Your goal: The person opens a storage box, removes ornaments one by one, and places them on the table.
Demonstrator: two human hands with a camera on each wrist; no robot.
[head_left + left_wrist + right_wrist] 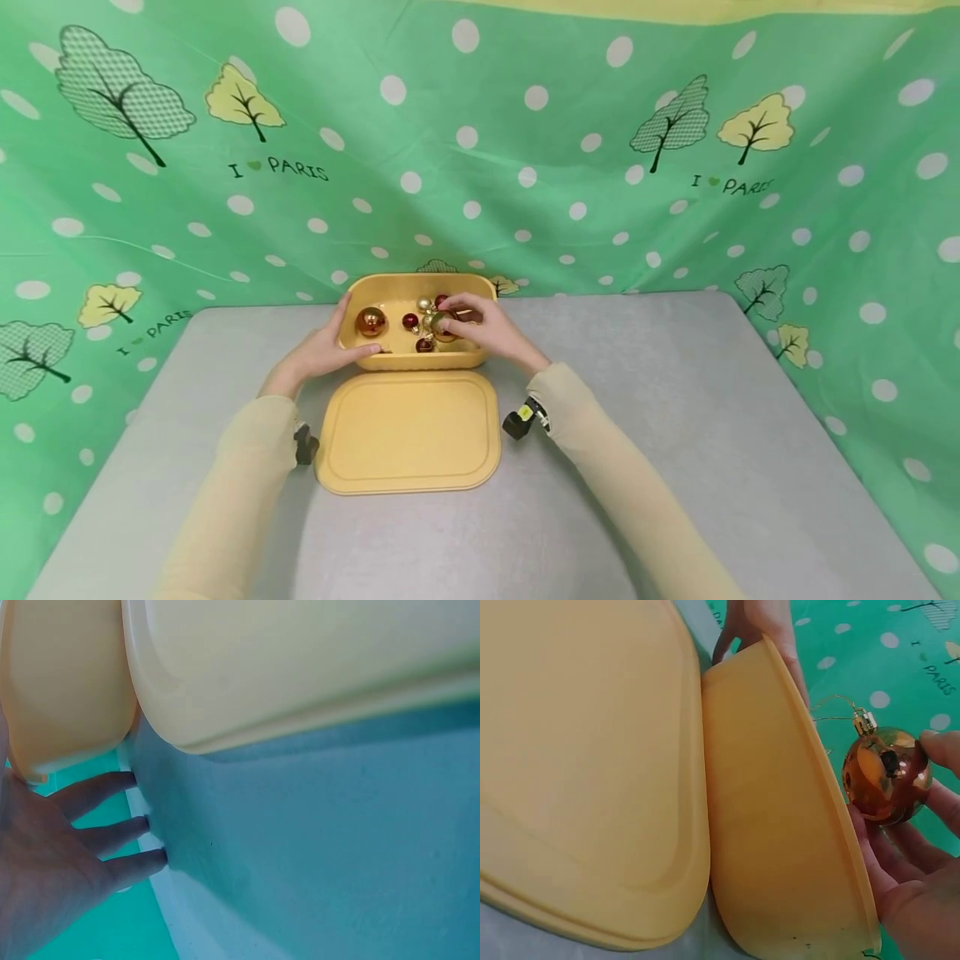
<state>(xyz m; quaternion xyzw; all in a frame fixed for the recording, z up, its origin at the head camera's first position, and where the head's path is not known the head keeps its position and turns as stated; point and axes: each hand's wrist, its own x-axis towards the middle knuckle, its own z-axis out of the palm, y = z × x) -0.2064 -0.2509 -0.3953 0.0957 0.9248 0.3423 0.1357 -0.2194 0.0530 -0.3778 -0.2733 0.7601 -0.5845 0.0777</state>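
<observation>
A yellow box (427,361) holds a large gold ball (372,322) at its left and several small red and gold balls (410,322) near its middle. My right hand (487,327) pinches another shiny orange-gold ball (887,776) between thumb and fingers at the box's right part, its gold cap and loop showing in the right wrist view. My left hand (318,350) rests at the box's left end, thumb on the front rim; in the left wrist view three fingers (112,835) are spread and straight, outside the box.
A yellow lid (408,433) lies flat on the grey table (637,433), directly in front of the box. Behind the table hangs a green dotted cloth (525,208) printed with trees, which also runs along both sides.
</observation>
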